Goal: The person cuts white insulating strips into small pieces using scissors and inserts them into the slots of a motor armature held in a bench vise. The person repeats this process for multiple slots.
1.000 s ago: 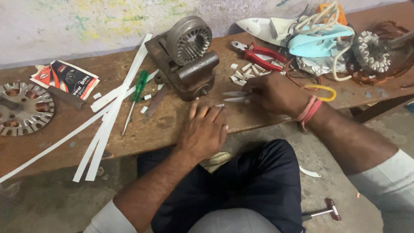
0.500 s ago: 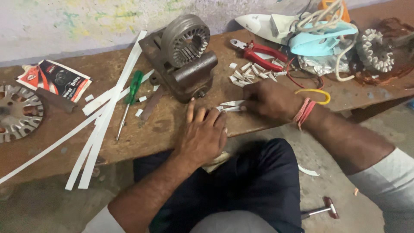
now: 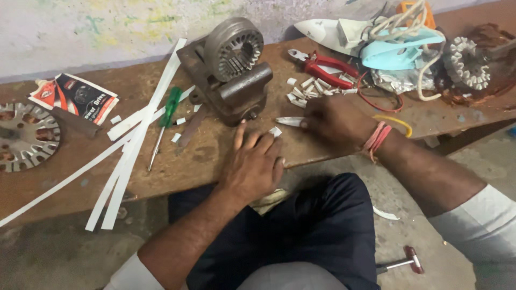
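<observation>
Head view: my right hand [image 3: 336, 121] pinches a white strip [image 3: 289, 121] lying left-right on the bench [image 3: 204, 161]; my left hand [image 3: 252, 164] rests flat and open just below, fingertips touching a small white piece [image 3: 276, 131].

A small white paper piece [image 3: 276, 131] lies flat on the bench beside pale closed scissors [image 3: 289, 121].

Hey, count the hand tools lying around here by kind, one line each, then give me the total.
Pliers, red handles: 1
Screwdriver, green handle: 1
Scissors by the right hand: 1
Hammer, red handle, on the floor: 1
Total: 4
</observation>
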